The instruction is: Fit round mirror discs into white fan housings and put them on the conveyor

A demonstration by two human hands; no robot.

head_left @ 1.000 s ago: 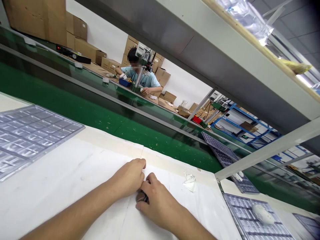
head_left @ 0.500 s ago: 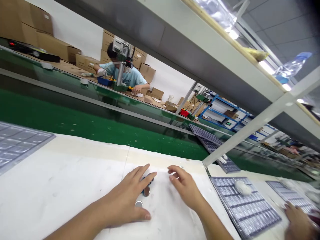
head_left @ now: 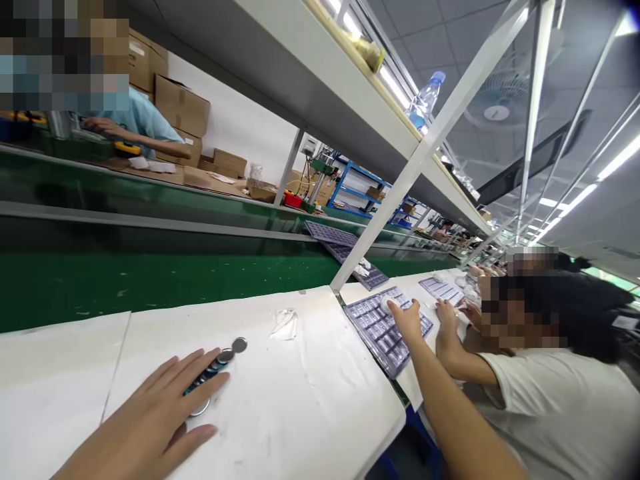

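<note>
A row of round metal discs [head_left: 220, 363] lies tipped over on a white sheet [head_left: 300, 400], with dark blue-green showing between them. My left hand [head_left: 150, 417] rests against the row, fingers spread along it and thumb low, and one disc [head_left: 200, 408] pokes out beneath the palm. Farther off, my right hand [head_left: 407, 320] has open fingers at the edge of a clear blister tray [head_left: 380, 337], close to a white oval piece [head_left: 386, 304] in it. The row's lower end is partly hidden by my left hand.
A seated co-worker's hand [head_left: 447, 327] works right beside my right hand, near a second tray [head_left: 441, 291]. A crumpled clear plastic scrap [head_left: 284, 325] lies on the sheet. A green conveyor belt [head_left: 150, 287] runs behind, under a white shelf [head_left: 360, 87].
The view has swung right. My right hand has moved off the sheet to the tray, and my left hand has shifted along the discs.
</note>
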